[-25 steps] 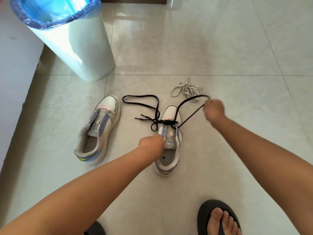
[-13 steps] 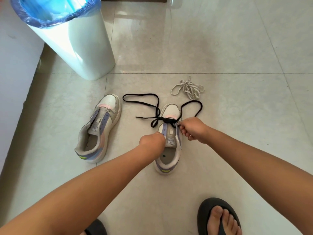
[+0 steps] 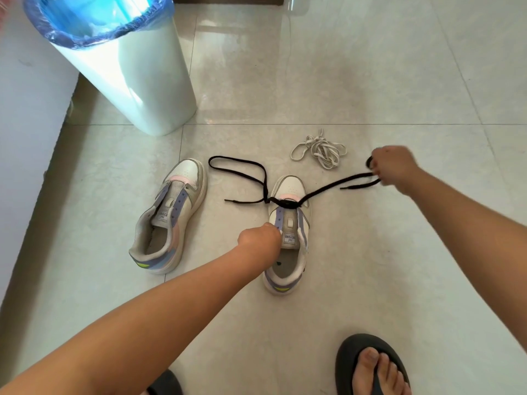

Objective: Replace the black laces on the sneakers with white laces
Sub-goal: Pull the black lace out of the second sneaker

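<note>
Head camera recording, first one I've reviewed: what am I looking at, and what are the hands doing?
A camera worn on a person's head looks down at their own bare arms; there is no robot. On the tiled floor lie two sneakers. The left sneaker has no laces. The right sneaker still has a black lace through its front eyelets. The left hand grips that shoe near the tongue; the right hand pinches the lace and pulls it sideways. Bundled white laces wait behind. A white bin stands at the back left.
</note>
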### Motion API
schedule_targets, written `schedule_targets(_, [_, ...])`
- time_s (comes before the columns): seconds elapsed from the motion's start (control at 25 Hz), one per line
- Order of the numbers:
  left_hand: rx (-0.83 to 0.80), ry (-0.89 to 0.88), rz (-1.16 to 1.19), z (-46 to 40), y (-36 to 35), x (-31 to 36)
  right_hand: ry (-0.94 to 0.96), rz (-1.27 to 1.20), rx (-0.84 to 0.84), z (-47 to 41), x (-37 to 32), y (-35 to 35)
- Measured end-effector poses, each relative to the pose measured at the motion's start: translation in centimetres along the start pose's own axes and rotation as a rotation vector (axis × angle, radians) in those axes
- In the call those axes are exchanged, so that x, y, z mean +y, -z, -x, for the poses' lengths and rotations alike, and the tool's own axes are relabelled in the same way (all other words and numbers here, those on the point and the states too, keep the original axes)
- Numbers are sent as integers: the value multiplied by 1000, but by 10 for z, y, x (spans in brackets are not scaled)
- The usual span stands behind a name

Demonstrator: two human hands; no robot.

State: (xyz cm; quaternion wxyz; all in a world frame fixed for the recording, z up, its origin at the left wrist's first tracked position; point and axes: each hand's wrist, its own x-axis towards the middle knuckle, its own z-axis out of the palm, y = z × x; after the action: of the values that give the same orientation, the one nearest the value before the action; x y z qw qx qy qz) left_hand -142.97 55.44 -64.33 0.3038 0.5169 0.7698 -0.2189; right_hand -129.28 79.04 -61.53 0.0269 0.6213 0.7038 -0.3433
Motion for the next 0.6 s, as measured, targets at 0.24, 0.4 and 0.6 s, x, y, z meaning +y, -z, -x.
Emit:
schedule_targets(0.24, [-12, 8, 22, 1, 2, -2, 469, 351, -196, 57, -23, -76])
schedule_targets(0.4, [-38, -10, 45, 3, 6, -1, 584, 546, -274, 63, -30, -90])
schedule_targets(0.6, [-81, 32, 547, -3, 18, -20, 595, 428, -181, 66, -26, -94])
